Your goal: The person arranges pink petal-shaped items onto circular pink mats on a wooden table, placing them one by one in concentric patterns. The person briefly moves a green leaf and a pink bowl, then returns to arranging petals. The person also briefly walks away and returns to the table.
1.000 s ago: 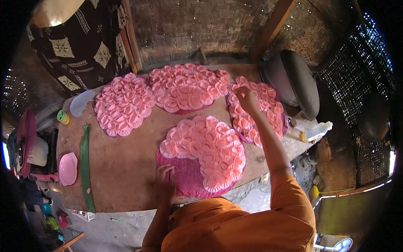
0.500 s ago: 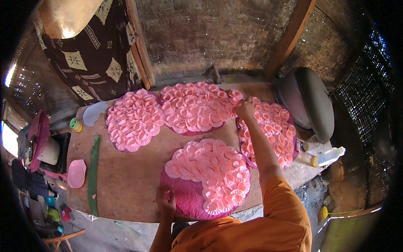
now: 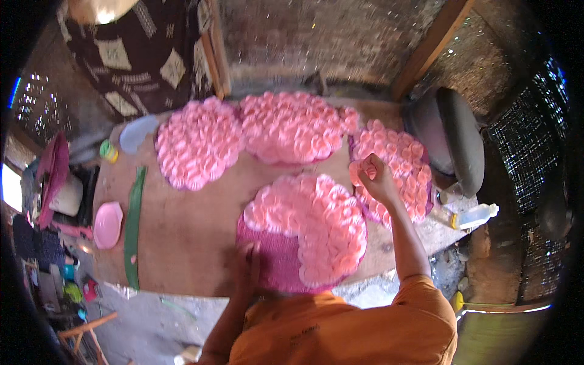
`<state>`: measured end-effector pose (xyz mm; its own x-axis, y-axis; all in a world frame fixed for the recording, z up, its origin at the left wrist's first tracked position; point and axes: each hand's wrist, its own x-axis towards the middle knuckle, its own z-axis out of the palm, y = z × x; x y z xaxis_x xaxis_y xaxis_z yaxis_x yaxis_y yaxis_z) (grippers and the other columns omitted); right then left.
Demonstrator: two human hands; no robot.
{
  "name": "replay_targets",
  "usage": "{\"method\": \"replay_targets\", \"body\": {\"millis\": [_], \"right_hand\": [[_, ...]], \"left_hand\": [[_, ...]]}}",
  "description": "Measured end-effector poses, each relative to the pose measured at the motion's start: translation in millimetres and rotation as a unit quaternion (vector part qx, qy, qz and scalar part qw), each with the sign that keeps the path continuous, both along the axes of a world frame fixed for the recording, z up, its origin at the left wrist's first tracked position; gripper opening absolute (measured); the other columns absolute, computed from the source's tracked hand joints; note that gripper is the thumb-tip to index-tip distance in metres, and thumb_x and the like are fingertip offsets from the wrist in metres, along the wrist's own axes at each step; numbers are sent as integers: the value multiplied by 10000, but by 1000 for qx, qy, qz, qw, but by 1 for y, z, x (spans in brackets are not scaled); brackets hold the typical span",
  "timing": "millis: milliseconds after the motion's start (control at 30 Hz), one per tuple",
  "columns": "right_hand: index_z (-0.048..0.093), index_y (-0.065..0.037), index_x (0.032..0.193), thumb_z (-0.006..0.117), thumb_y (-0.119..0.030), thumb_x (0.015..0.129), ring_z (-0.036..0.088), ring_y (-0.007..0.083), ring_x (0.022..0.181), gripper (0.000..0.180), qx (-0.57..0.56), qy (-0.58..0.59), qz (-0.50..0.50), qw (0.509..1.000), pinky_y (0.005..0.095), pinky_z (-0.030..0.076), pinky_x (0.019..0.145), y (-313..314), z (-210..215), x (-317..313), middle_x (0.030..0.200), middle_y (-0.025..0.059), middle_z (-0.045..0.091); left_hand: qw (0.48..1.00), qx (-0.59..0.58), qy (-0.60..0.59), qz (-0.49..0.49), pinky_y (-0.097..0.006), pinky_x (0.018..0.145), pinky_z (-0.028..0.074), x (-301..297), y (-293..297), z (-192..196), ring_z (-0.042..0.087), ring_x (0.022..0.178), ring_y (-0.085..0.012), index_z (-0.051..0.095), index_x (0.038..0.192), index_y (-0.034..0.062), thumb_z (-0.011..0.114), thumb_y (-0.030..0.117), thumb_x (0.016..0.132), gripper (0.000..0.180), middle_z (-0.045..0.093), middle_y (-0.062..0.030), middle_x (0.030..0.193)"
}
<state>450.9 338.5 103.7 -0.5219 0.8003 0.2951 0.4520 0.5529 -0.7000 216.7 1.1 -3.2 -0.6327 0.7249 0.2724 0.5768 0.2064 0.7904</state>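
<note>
Pink, fluted, cup-shaped pieces lie overlapping on several round magenta mats on the table. My right hand (image 3: 378,177) is closed, with a pink fluted piece (image 3: 360,171) at its fingertips. It hovers by the left edge of the right-hand mat of pieces (image 3: 398,152). My left hand (image 3: 245,267) rests at the left edge of the nearest mat (image 3: 274,258); its fingers are dark and smeared by motion. Pieces cover the far and right parts of that mat, while its near-left part shows bare magenta. Two more covered mats, a left one (image 3: 199,143) and a middle one (image 3: 292,128), lie farther back.
On the brown tabletop (image 3: 176,237) lie a green leaf strip (image 3: 134,228) and a pink dish (image 3: 108,225). A green-and-yellow tub (image 3: 108,151) stands at the far left. A large dark pot (image 3: 447,143) and a clear bottle (image 3: 476,216) occupy the right end.
My right hand has moved from between the middle and right mats toward me, bringing a pink piece. My left hand stays by the near mat's left edge. The whole view has shifted.
</note>
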Motion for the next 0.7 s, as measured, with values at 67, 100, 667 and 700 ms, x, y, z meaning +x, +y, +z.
{"method": "replay_targets", "body": {"millis": [67,100,667,700], "right_hand": [[606,-16,1032,700,-107,837,692,274,825,235,4,-27,35,999,383,540,717,-48,2,-2,889,150,692],[596,-18,1071,716,-105,834,692,263,842,280,-55,-14,50,997,380,546,720,-71,-1,-9,910,145,692],[535,-19,1252,593,-89,943,700,361,951,322,111,-143,174,968,411,621,709,-202,-30,-83,1101,198,625],[550,-21,1241,603,-92,941,699,358,958,313,110,-133,173,970,415,620,719,-198,-24,-81,1123,198,623]], "left_hand": [[998,19,-63,-22,-394,838,530,0,1,0,669,950,-292,675,1004,13,659,75,941,90,680,-144,1001],[995,35,-92,-33,-385,835,534,-1,2,0,673,954,-285,675,1005,9,658,65,939,88,683,-143,1010],[979,141,-128,-72,-359,770,537,-5,6,8,684,867,-277,678,944,-10,687,19,913,44,694,-137,946],[981,132,-127,-67,-357,769,537,-5,5,5,684,866,-275,679,943,-7,691,19,909,45,695,-135,944]]}}
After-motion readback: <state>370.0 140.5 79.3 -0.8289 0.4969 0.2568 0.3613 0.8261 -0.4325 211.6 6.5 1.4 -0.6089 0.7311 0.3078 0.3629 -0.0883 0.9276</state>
